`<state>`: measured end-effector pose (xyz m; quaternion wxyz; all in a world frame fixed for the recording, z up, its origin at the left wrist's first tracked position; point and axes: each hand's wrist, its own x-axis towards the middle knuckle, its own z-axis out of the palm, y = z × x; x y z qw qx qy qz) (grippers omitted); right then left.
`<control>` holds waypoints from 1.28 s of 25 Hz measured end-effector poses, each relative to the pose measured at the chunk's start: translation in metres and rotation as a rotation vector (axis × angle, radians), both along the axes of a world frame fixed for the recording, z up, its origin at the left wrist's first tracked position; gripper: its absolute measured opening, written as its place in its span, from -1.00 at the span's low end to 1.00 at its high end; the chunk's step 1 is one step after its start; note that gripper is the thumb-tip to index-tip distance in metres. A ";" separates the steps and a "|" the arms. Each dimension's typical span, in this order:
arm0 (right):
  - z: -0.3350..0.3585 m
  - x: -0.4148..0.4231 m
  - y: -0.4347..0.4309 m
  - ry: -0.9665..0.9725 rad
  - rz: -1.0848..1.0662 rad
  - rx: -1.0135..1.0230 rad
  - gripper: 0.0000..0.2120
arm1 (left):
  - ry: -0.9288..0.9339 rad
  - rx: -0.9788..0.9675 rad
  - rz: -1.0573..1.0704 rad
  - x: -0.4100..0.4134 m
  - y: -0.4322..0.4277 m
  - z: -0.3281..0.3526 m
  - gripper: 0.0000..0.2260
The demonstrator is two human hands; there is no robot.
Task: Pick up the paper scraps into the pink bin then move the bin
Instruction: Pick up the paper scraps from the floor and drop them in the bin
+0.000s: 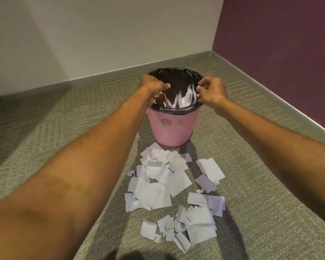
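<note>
Head view: pink bin (pixel 173 128) with black liner (pixel 176 110) stands on carpet (pixel 64 128) near the corner. Left hand (pixel 154 85) and right hand (pixel 211 91) are at its rim, fingers curled; whether they grip it I cannot tell. White scraps (pixel 169 182) lie just before the bin, some inside.

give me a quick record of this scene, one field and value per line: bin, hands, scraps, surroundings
bin: pink bin, upright on the carpet, black liner folded over its rim
bin contents: white paper, blurred
left hand: at the bin's left rim, fingers curled; grip unclear
right hand: at the bin's right rim, fingers curled; grip unclear
paper scraps: many, spread on the carpet in front of the bin
setting: room corner, beige wall meets purple wall
</note>
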<state>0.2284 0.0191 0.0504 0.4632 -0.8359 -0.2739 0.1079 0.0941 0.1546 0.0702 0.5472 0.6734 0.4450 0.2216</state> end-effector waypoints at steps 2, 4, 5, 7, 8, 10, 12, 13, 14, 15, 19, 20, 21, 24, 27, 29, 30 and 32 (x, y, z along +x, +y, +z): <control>-0.003 -0.004 -0.009 -0.005 0.044 0.019 -0.67 | -0.043 0.076 -0.018 -0.008 -0.008 -0.001 -0.87; -0.003 -0.016 -0.026 -0.034 0.091 0.052 -0.69 | -0.110 0.129 0.003 -0.027 -0.020 -0.010 -0.76; -0.005 -0.024 -0.037 -0.057 0.114 0.069 -0.73 | -0.126 0.143 0.022 -0.040 -0.029 -0.020 -0.71; -0.020 -0.039 -0.064 -0.063 0.136 0.059 -0.78 | -0.073 0.158 0.044 -0.066 -0.046 -0.057 -0.68; -0.034 -0.045 -0.077 -0.045 0.143 0.018 -0.80 | -0.006 0.178 0.030 -0.080 -0.055 -0.082 -0.70; -0.077 -0.048 -0.101 -0.021 0.188 -0.150 -0.86 | 0.204 0.255 -0.082 -0.102 -0.069 -0.141 -0.76; -0.125 -0.043 -0.124 -0.030 0.263 -0.468 -0.78 | 0.511 0.315 -0.288 -0.118 -0.087 -0.187 -0.74; -0.148 -0.039 -0.134 -0.025 0.301 -0.633 -0.59 | 0.673 0.338 -0.408 -0.123 -0.095 -0.207 -0.56; -0.167 -0.036 -0.144 -0.014 0.328 -0.775 -0.40 | 0.792 0.369 -0.504 -0.125 -0.104 -0.222 -0.39; -0.182 -0.034 -0.151 -0.016 0.331 -0.879 -0.25 | 0.869 0.400 -0.563 -0.124 -0.112 -0.232 -0.26; -0.220 -0.015 -0.156 -0.056 0.428 -1.021 -0.01 | 0.918 0.289 -0.585 -0.108 -0.127 -0.254 -0.03; -0.224 -0.009 -0.152 -0.068 0.486 -1.032 0.07 | 0.925 0.258 -0.604 -0.104 -0.128 -0.257 0.00; -0.227 -0.003 -0.146 -0.072 0.539 -1.041 0.14 | 0.938 0.242 -0.632 -0.102 -0.129 -0.261 0.02; -0.229 -0.006 -0.130 -0.078 0.643 -1.092 0.25 | 0.980 0.262 -0.700 -0.099 -0.138 -0.269 0.06; -0.232 -0.026 -0.130 -0.133 0.733 -1.165 0.23 | 0.970 0.424 -0.684 -0.094 -0.151 -0.273 -0.09; -0.239 -0.040 -0.137 -0.234 0.758 -1.156 0.09 | 0.960 0.569 -0.673 -0.092 -0.159 -0.270 -0.25; -0.241 -0.045 -0.141 -0.290 0.747 -1.127 -0.03 | 0.946 0.611 -0.667 -0.091 -0.161 -0.269 -0.33; -0.243 -0.056 -0.146 -0.391 0.716 -1.061 -0.28 | 0.891 0.627 -0.667 -0.089 -0.160 -0.267 -0.49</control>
